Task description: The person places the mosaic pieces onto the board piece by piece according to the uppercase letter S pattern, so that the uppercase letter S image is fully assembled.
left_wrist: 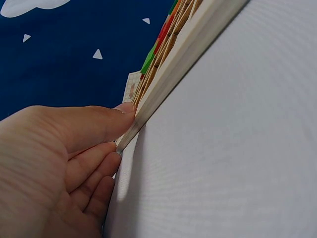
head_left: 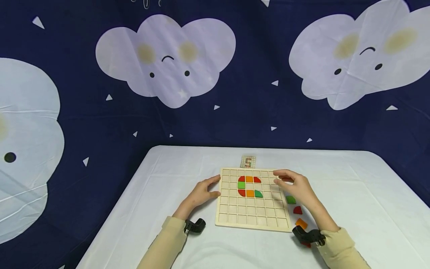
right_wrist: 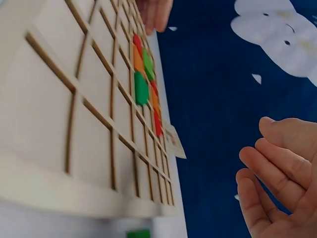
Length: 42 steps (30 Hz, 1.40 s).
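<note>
Bracing the board's left edge: left hand [head_left: 201, 191], thumb and forefinger spread apart along the rim, touching it. Probably keeps the gridded wooden board [head_left: 252, 211] from sliding, though the close left-wrist angle makes it hard to say how firmly it presses. Right hand [head_left: 299, 185] hangs by the board's far right corner, thumb and fingertips parted, nothing between them.

Board lies flat on the table between the two hands. Seven coloured tiles sit in its cells: a row of three, one light green tile [head_left: 241, 185] below the row's left end, then a second row of three ending in a dark green tile [head_left: 258, 194]. Small pattern card [head_left: 248, 161] beyond the far edge, likely put there for easy viewing. Loose pieces beside the right edge, presumably for the right hand's reach: green [head_left: 290, 200], red, orange, another red partly hidden by the wrist camera [head_left: 307, 236].

Surface: table [head_left: 188, 164] under white cloth, faintly creased. Behind: navy backdrop [head_left: 188, 127], pale clouds, scattered white triangles.
</note>
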Available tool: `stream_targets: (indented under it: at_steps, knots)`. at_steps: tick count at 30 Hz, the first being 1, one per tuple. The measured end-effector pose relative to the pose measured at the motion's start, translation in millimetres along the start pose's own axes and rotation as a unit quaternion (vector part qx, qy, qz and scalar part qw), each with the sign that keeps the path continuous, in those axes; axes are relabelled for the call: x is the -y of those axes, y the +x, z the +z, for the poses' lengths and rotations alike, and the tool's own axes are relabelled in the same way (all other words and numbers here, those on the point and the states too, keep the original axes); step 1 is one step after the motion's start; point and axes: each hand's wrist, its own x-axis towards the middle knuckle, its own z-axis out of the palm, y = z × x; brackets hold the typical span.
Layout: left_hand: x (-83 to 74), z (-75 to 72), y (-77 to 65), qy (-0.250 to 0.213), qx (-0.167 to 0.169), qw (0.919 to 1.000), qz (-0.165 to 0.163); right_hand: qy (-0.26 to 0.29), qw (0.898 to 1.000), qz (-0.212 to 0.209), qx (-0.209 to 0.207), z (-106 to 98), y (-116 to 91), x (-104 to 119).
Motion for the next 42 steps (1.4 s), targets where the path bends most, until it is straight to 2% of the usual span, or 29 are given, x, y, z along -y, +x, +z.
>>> stream_targets:
  at_steps: [13, 20, 29, 37, 42]
  knots:
    - [-0.1, 0.1, -0.4, -0.004, 0.000, 1.0000, 0.003, -0.022, 0.999, 0.042, -0.014, -32.0, -3.9, -5.8]
    - [-0.8, 0.1, -0.9, -0.006, 0.003, 1.0000, 0.003, -0.022, 0.998, 0.054, 0.012, -41.8, -8.9, -15.8]
    - [2.2, 0.8, 0.3, -0.008, 0.001, 0.9999, 0.010, -0.030, 0.997, 0.052, 0.046, -42.8, -19.4, -30.6]
    - [1.2, -0.3, -0.2, -0.008, -0.002, 0.9999, 0.006, -0.033, 0.993, 0.086, 0.074, -40.9, -27.9, -33.0]
    - [0.8, 0.2, -1.1, -0.007, -0.001, 0.9999, 0.007, -0.041, 0.992, 0.083, 0.086, -35.9, -31.5, -43.0]
